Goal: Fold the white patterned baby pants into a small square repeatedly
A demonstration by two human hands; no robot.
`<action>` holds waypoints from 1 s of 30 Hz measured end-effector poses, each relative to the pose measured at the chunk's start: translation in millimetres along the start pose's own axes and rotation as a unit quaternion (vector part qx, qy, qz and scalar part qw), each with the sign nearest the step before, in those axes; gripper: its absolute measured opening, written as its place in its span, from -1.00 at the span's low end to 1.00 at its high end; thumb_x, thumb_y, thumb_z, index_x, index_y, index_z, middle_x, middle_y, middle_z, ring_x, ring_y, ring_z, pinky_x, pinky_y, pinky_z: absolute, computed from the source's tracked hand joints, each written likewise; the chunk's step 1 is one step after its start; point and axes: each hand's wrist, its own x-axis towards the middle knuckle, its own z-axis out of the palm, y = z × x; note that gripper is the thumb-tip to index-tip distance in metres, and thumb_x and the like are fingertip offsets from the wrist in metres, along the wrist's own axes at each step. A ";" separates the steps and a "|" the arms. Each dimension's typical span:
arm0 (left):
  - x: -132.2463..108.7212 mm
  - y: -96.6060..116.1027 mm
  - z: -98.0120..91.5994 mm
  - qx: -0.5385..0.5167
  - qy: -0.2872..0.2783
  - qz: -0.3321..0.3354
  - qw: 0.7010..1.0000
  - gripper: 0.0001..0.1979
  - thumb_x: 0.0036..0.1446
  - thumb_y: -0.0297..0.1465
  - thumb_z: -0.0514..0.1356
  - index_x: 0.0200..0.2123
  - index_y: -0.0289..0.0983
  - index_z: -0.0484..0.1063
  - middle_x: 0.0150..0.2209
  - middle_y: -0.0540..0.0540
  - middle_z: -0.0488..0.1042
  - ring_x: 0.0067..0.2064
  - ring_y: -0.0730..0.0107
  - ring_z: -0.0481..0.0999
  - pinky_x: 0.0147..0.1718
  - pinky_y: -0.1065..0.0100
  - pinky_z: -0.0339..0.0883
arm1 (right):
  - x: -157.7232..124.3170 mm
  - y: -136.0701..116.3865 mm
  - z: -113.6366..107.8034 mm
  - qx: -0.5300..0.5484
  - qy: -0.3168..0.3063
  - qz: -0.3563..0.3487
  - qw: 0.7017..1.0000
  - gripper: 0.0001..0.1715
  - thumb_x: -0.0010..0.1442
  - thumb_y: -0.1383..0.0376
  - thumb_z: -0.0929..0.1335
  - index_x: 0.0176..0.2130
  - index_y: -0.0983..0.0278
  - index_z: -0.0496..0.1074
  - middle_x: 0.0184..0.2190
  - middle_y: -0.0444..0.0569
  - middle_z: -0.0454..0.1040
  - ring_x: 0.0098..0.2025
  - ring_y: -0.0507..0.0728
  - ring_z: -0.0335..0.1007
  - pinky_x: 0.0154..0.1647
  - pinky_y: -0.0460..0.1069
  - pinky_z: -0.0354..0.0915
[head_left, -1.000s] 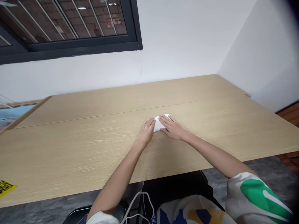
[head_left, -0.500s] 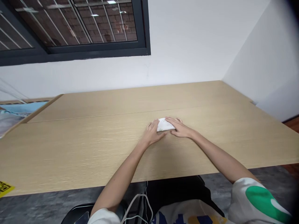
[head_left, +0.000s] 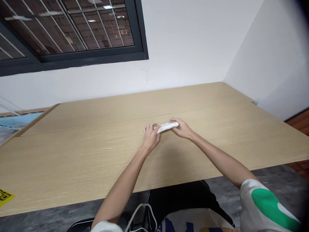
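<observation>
A small white folded piece (head_left: 166,127), cloth-like with faint marks, sits between my hands as a narrow, thick strip tilted up to the right. I cannot tell its material for sure. My left hand (head_left: 151,137) is closed on its left end, the thumb on the near side. Around the right end, my right hand (head_left: 181,128) is curled, with fingers behind and thumb below. Both hands are low over the wooden table (head_left: 96,154), and parts of the fingers are hidden.
A dark-framed window (head_left: 96,56) is set in the white wall behind the table. Blue material (head_left: 23,121) lies beyond the table's left edge. A yellow label (head_left: 6,197) is stuck at the near left corner. A white cable (head_left: 135,214) loops by my lap.
The white folded piece has gone from a flatter, wider shape under both hands to a narrow strip held by its ends. My hands have shifted slightly left in the view, which has moved too.
</observation>
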 end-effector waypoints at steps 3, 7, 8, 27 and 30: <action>0.0 6.0 -7.2 -0.044 0.025 -0.056 0.997 -0.71 0.40 -0.32 0.08 0.05 -0.19 0.54 0.03 -0.26 0.54 0.10 -0.01 0.47 0.14 -0.03 0.27 | 6.7 -8.1 2.0 0.128 0.025 0.064 0.989 -0.42 0.31 0.09 0.42 0.18 0.18 0.20 -0.04 0.07 0.60 -0.04 0.25 0.58 0.01 0.19 0.48; 0.5 4.6 -7.7 -0.192 0.045 -0.137 0.971 -0.57 0.37 -0.25 0.14 0.23 -0.24 0.35 -0.03 -0.20 0.61 -0.08 0.12 0.57 0.12 0.03 0.34 | 34.7 -2.2 15.4 0.219 0.013 0.114 0.969 -0.32 0.31 -0.07 0.41 0.16 0.12 0.05 -0.09 0.01 0.58 -0.19 0.19 0.58 -0.22 0.09 0.49; 0.3 3.2 -6.8 -0.220 0.044 -0.155 0.962 -0.53 0.37 -0.25 0.14 0.28 -0.24 0.29 -0.04 -0.17 0.62 -0.15 0.16 0.59 0.08 0.05 0.38 | 45.1 1.3 20.1 0.214 0.010 0.124 0.969 -0.30 0.28 -0.09 0.42 0.16 0.12 0.05 -0.12 -0.02 0.57 -0.23 0.18 0.57 -0.25 0.08 0.48; -5.6 -13.6 10.1 0.051 0.007 -0.117 0.992 -0.47 0.40 -0.20 0.08 0.33 -0.33 0.33 0.43 -0.49 0.16 0.45 -0.23 0.16 0.29 -0.19 0.18 | 145.1 -18.6 96.8 -0.078 -0.098 0.003 0.992 -0.49 0.42 0.10 0.33 0.26 0.25 0.41 0.43 0.17 0.24 0.49 0.32 0.03 0.48 0.29 -0.01; -7.0 -12.0 13.8 0.052 -0.038 -0.094 0.994 -0.48 0.42 -0.18 0.07 0.32 -0.32 0.33 0.40 -0.47 0.25 0.44 -0.23 0.20 0.28 -0.21 0.20 | 127.0 -31.9 98.0 -0.078 -0.220 -0.128 0.964 -0.37 0.52 -0.03 0.16 0.35 0.21 0.38 0.48 0.03 0.18 0.54 0.24 -0.03 0.55 0.23 -0.10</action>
